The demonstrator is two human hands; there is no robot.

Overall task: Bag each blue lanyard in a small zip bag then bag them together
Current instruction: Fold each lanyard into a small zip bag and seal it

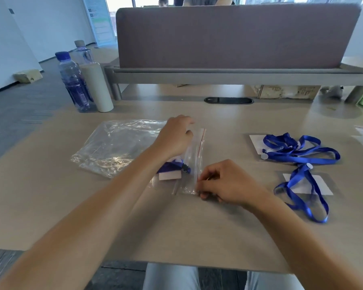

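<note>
Fingers (201, 185) pinching small zip bag (194, 164) (right)

Single head-worn wide-angle view, forward and down, close over the table (228, 237) before the seated person.

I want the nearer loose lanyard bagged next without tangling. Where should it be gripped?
Probably pinch the nearer lanyard where its straps cross at the clip end, above the white card, coming from above. The loops fan out toward the table edge, so lifting there lets them hang together.

left hand (174, 139) forward, fingers loose — right hand (222, 181) curled, pinching
</note>
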